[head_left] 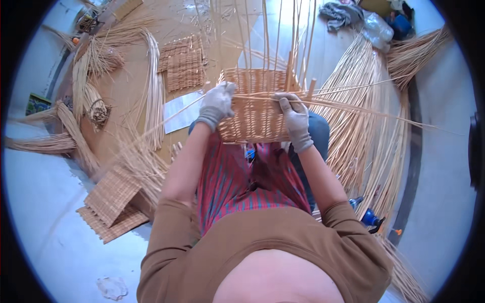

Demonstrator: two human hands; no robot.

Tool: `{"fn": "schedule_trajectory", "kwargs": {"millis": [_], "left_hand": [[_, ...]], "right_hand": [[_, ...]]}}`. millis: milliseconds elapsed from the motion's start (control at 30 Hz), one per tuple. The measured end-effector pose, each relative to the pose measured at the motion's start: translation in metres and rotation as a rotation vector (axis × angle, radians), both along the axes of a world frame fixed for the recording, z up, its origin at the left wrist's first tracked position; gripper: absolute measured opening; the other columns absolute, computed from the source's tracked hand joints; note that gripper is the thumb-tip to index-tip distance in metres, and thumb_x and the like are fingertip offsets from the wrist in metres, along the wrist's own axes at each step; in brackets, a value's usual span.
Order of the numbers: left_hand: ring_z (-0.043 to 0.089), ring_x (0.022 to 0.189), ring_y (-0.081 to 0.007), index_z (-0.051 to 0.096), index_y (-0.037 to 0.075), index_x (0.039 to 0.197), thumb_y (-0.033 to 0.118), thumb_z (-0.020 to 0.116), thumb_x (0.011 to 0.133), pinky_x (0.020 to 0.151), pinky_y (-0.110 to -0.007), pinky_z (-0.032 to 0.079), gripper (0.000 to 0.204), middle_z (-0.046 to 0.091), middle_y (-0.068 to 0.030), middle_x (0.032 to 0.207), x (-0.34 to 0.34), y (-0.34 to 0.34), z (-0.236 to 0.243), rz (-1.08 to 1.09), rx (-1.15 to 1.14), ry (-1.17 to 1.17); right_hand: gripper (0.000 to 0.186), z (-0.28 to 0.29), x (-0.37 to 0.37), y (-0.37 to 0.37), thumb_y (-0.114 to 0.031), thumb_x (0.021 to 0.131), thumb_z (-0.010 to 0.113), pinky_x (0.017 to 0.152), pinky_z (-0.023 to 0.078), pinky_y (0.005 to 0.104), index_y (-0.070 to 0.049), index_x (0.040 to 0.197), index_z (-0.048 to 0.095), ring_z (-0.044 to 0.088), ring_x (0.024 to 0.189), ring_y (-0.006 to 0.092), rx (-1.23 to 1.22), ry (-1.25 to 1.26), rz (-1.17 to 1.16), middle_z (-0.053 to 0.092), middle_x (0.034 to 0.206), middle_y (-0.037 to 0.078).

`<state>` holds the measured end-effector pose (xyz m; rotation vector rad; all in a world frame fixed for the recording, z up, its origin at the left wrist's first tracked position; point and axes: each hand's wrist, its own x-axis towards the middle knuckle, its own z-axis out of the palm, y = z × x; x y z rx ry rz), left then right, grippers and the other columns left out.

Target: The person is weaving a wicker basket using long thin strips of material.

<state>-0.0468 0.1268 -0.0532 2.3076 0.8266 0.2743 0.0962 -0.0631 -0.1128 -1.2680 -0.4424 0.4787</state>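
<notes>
Drawing the strands (255, 96) evenly taut should help, with the right hand (294, 115) pinching them at the right of the basket (255, 121), above the lap (227, 171), and the left hand (217, 103) curled at its left edge, hold unclear.

Above the tan, square-sided woven wicker basket (256, 118), its thin, pale upright canes (267, 35) run past the top edge. At its left, the left hand in a grey-white knit glove (216, 103) is slightly blurred, fingertips indistinct. The basket partly hides the blue-clothed knee (319, 134). Far right of it, a black object (475, 151) is cut off, its kind unclear.
</notes>
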Motion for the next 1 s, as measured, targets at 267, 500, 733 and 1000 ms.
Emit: {"fn": "schedule_trajectory", "kwargs": {"millis": [267, 500, 733, 1000], "left_hand": [[0.075, 0.066, -0.018, 0.067, 0.001, 0.102, 0.024, 0.067, 0.105, 0.065, -0.028, 0.06, 0.023, 0.074, -0.0066, 0.095, 0.002, -0.004, -0.032, 0.107, -0.561, -0.321], [0.071, 0.068, -0.0129, 0.068, 0.001, 0.101, 0.019, 0.071, 0.103, 0.061, -0.026, 0.06, 0.019, 0.071, -0.0051, 0.091, 0.006, -0.008, -0.027, 0.236, -0.621, -0.299], [0.075, 0.089, -0.0244, 0.066, 0.007, 0.122, 0.002, 0.065, 0.101, 0.079, -0.035, 0.059, 0.022, 0.074, -0.012, 0.098, 0.012, -0.028, -0.019, 0.354, 0.425, -0.766], [0.068, 0.06, -0.0231, 0.064, 0.002, 0.109, 0.025, 0.06, 0.106, 0.06, -0.038, 0.058, 0.024, 0.072, -0.0147, 0.095, 0.093, -0.07, -0.019, 0.078, -0.267, -0.252]], "right_hand": [[0.027, 0.026, 0.015, 0.031, -0.011, 0.103, 0.07, 0.079, 0.061, 0.027, -0.006, 0.13, 0.066, 0.072, 0.094, 0.0133, -0.027, -0.169, -0.169, 0.075, 0.114, 0.006], [0.06, 0.101, 0.04, 0.085, 0.004, 0.102, 0.051, 0.086, 0.06, 0.0326, -0.007, 0.159, 0.038, 0.071, 0.106, 0.0178, 0.03, -0.814, 0.095, 0.071, 0.121, 0.012], [0.028, -0.022, 0.053, -0.104, -0.014, 0.107, 0.065, 0.069, 0.055, 0.0249, -0.008, 0.134, 0.06, 0.071, 0.092, 0.0126, -0.094, 0.078, -0.061, 0.073, 0.102, 0.005], [0.059, 0.088, 0.09, 0.038, -0.002, 0.102, 0.053, 0.121, 0.038, 0.043, -0.006, 0.16, 0.041, 0.048, 0.144, 0.0307, 0.219, -0.447, -0.009, 0.047, 0.159, 0.017]]}}
